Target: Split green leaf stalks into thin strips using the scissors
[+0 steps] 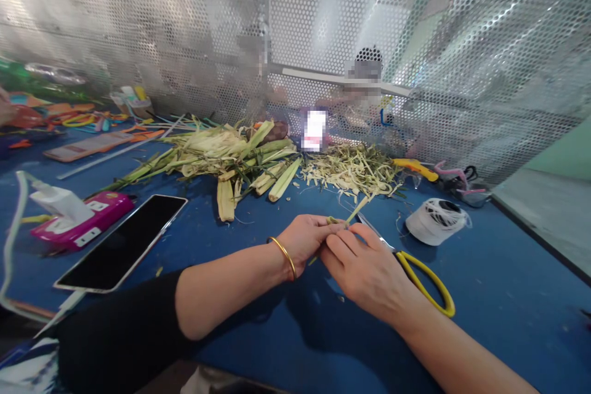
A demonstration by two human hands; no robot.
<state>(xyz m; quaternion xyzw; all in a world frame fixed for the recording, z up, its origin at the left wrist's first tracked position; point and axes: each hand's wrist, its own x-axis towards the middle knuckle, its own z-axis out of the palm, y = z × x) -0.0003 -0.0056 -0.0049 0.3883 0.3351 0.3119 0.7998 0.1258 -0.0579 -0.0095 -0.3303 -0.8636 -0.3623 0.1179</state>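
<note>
Leaf strip (pixel 359 209) was pinched between left hand (pixel 302 240) and right hand (pixel 364 265); scissors (pixel 425 283) lay beside right hand.

Glossy magenta plastic (smooth) power strip (pixel 99 218).

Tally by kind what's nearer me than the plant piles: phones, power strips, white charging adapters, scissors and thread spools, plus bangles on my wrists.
Phone: 1
Magenta power strip: 1
White charging adapter: 1
Yellow-handled scissors: 1
White thread spool: 1
Gold bangle: 1
Total: 6
</note>
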